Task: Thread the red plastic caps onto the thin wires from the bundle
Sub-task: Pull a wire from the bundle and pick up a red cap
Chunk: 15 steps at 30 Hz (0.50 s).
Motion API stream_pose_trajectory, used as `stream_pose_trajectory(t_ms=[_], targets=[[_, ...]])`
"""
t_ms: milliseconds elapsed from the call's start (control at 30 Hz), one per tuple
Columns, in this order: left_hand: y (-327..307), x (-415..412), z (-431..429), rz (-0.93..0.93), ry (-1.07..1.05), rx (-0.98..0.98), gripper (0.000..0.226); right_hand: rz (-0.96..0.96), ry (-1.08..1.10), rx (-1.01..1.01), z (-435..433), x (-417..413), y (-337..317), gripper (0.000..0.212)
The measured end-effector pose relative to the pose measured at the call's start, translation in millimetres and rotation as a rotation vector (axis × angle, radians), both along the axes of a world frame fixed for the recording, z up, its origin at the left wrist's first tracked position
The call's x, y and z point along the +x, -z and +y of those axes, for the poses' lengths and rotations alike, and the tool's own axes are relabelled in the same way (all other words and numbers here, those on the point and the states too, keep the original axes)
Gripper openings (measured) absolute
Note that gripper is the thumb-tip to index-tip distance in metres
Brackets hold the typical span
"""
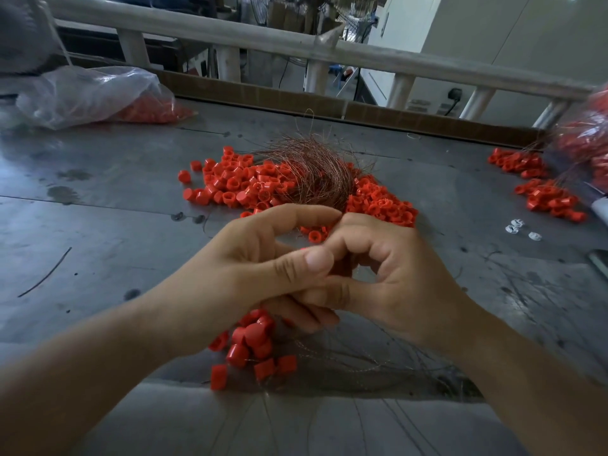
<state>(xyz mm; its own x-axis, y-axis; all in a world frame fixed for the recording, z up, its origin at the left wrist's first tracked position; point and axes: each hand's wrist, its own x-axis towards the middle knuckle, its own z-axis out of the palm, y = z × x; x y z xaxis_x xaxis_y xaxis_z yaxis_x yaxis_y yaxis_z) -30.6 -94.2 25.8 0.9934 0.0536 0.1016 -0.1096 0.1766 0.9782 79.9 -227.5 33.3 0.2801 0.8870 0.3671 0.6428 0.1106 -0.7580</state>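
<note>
A heap of loose red plastic caps [237, 184] lies on the grey metal table [98, 192], with a bundle of thin copper wires [316, 172] curled on top of it. My left hand [250, 268] and my right hand [394, 274] meet at mid-table, fingertips together. The left thumb and fingers pinch a red cap, of which only a sliver shows. A cluster of threaded red caps [253, 343] hangs below the left hand on thin wires. My right hand's fingers curl and pinch at the same spot; the wire between them is too thin to make out.
A clear plastic bag of red caps [98, 97] lies at the far left. More red caps [539, 189] and another bag [589, 143] sit at the right edge. Small white pieces [523, 228] lie nearby. A grey rail [329, 54] runs behind the table. Loose wires trail over the near edge.
</note>
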Motion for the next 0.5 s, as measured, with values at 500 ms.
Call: stream_pose_trajectory(t_ms=[500], targets=[[-5.6, 3.3, 17.6, -0.148, -0.07, -0.299, 0.036, 0.475, -0.014, -0.044, -1.4, 2.1, -6.0, 0.011]])
